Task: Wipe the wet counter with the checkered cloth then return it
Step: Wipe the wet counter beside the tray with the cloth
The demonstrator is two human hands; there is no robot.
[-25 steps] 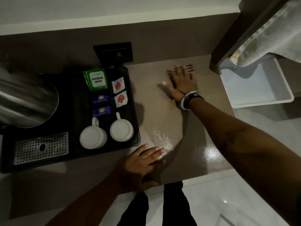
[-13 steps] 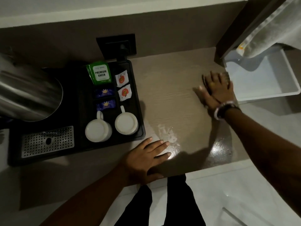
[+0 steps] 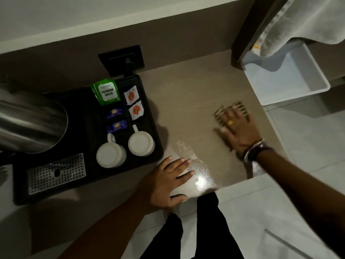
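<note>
**Cloth pressed flat on the wet wood-grain counter**

Far left: a brushed-steel kettle (image 3: 28, 126), rounded and reflective, on a matte black tray (image 3: 87, 139). In front of it, a perforated metal drip grate (image 3: 57, 173), rectangular, with rows of small holes. Further right on the tray: a green sachet (image 3: 106, 92) printed "PREMIUM GREEN", two dark blue packets, two white packets with orange marks, and two smooth white cups (image 3: 111, 155) turned upside down, handles pointing to the wall.

Just beside the tray's corner, the left hand (image 3: 168, 181) lying palm-down on the counter (image 3: 186, 101), fingers spread and flat, holding nothing. Pale wood-grain laminate here, glossy with a film of water and a bright glare spot by the fingertips.

Right of that, the right hand (image 3: 238, 128) flat on the checkered cloth (image 3: 240, 107), fingers splayed wide and pressing it down near the counter's right edge; dark-and-tan fabric showing past the fingertips, blurred. A yellow ring and wrist bands visible.

Far right: a white plastic bin (image 3: 291, 85), boxy, under a hanging pale towel (image 3: 308, 21).
</note>
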